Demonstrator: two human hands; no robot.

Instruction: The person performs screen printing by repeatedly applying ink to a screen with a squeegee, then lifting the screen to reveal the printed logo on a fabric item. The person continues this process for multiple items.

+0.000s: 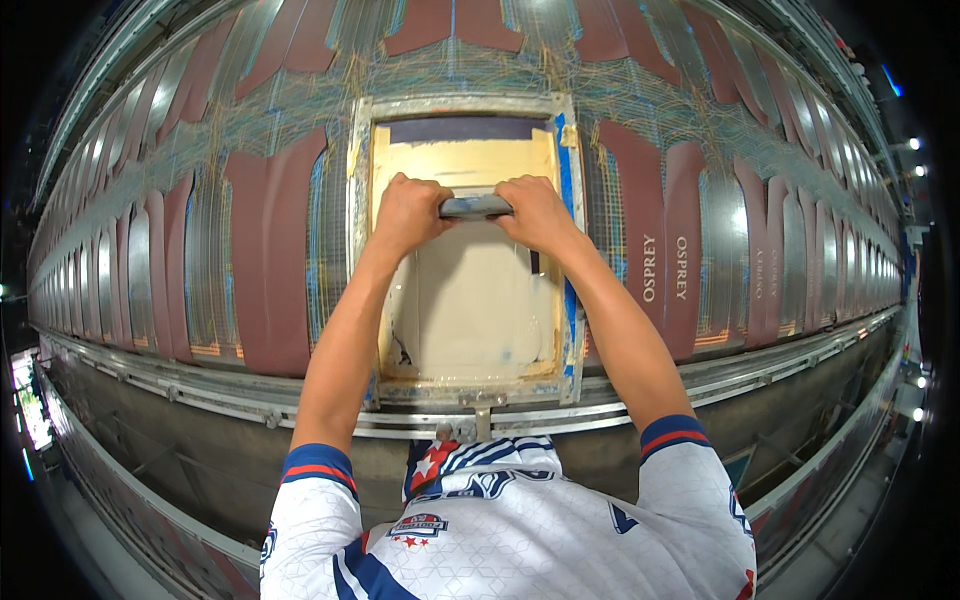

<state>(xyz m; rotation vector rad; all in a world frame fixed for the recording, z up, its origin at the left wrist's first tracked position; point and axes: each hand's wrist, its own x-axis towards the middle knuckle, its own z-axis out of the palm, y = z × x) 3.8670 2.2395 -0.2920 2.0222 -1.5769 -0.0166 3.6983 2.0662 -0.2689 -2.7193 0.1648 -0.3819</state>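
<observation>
1. Left hand [408, 212] and right hand [537, 212] grip one squeegee [476, 206] between them, fingers of both clamped over its grey handle; the blade itself is hidden under the hands.
2. The squeegee sits across the upper third of a printing screen frame [362, 250], toward 12 o'clock of its mesh [480, 300], which is coated with pale cream ink.
3. The frame rests on a long print bench [150, 200] lined with maroon and grey fabric panels [270, 260] running off to 9 and 3 o'clock. A metal rail [700, 375] edges the bench at 6 o'clock.
4. A blue tape strip [570, 290] runs down the frame's 3 o'clock side.
5. Risks, as judged: uneven pressure between the two hands could leave streaks or a thin patch in the print. If the frame shifts on the rail mid-stroke, the print would land off register. Ink piled near 12 o'clock may spill over the frame edge onto neighbouring panels.
</observation>
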